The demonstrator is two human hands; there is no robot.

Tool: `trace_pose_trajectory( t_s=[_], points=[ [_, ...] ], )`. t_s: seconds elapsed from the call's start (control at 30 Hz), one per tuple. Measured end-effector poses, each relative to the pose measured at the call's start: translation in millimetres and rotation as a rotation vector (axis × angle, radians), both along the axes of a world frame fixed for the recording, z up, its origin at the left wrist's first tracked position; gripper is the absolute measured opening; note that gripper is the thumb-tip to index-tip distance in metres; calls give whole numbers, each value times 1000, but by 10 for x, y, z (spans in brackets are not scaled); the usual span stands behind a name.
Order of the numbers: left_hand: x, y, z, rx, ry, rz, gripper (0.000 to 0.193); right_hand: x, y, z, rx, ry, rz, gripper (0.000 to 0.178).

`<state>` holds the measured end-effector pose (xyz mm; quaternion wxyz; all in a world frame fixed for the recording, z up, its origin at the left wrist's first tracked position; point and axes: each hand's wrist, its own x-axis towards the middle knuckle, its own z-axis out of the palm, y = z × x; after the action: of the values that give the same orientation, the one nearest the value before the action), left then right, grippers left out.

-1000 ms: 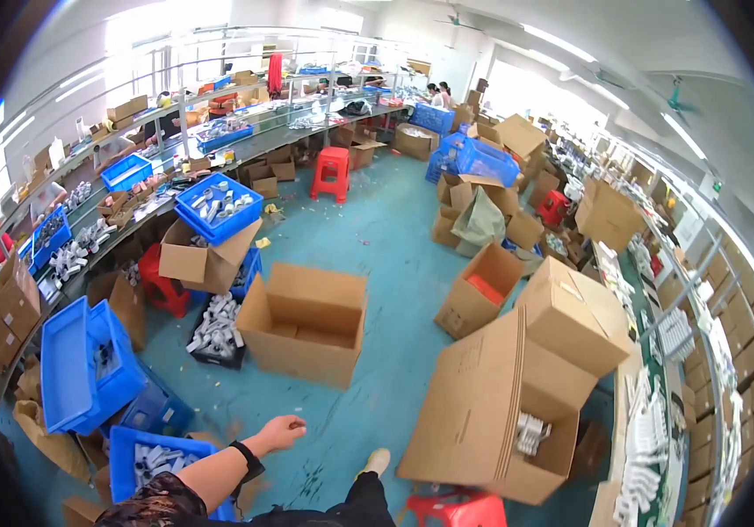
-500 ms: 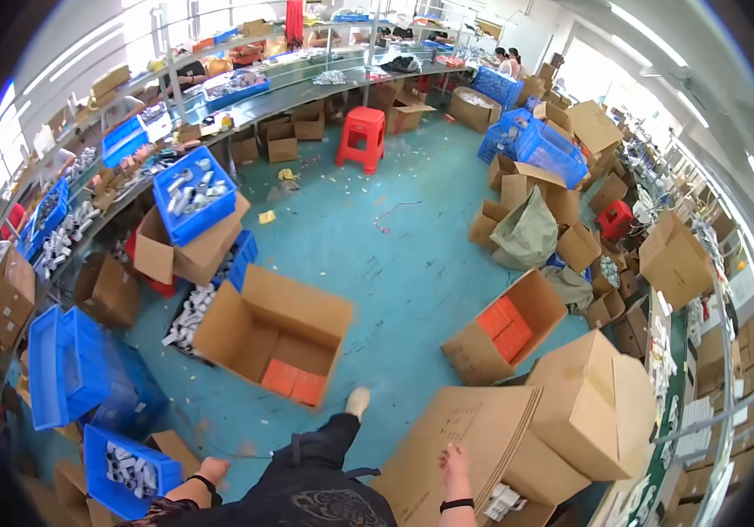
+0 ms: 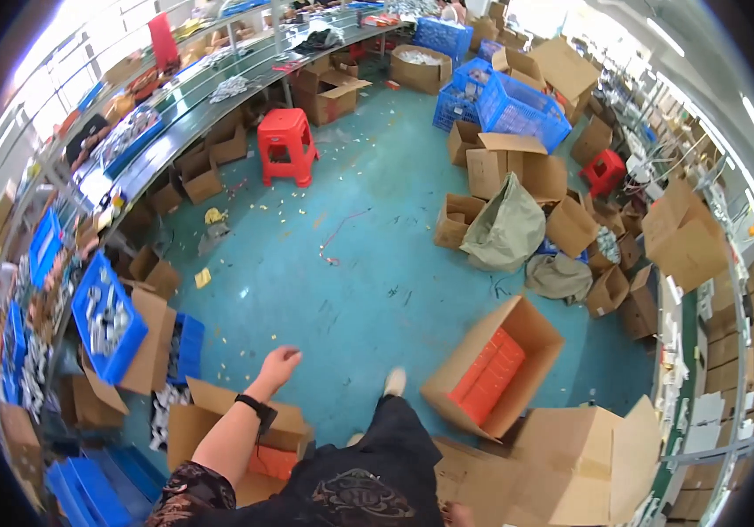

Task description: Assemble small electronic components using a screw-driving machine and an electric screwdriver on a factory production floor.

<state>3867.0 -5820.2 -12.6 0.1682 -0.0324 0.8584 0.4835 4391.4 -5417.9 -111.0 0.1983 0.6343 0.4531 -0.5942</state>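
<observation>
My left hand is raised over the blue-green floor, its fingers loosely curled with nothing visible in them. Below that arm stands an open cardboard box with orange-red packs inside, partly covered by my forearm. Only a small part of my right hand shows at the lower edge, beside my dark clothing; its fingers cannot be made out. The nearest thing to it is a large brown carton. Ahead on the right, another open cardboard box holds orange-red packs in rows.
A red stool stands by the long conveyor bench at the left. Blue crates, cartons and a grey-green sack line the right side. A blue bin of pale parts tilts at the left. Scraps and a thin red cord lie on the floor.
I have stepped forward and the view has turned rightward. My left hand has swung up and forward; my right hand has dropped back to the lower edge.
</observation>
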Motion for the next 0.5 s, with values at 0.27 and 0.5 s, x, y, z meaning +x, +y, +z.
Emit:
trace_pose_trajectory(
  t_s=[0.27,0.5],
  points=[
    [-1788,623,-45,-12,-159,95,38,-2644,1626,-1634,430,415,432,26],
    [-1511,-367,-722,-29,-738,578,25,-7564,2816,162,219,409,191,22]
  ],
)
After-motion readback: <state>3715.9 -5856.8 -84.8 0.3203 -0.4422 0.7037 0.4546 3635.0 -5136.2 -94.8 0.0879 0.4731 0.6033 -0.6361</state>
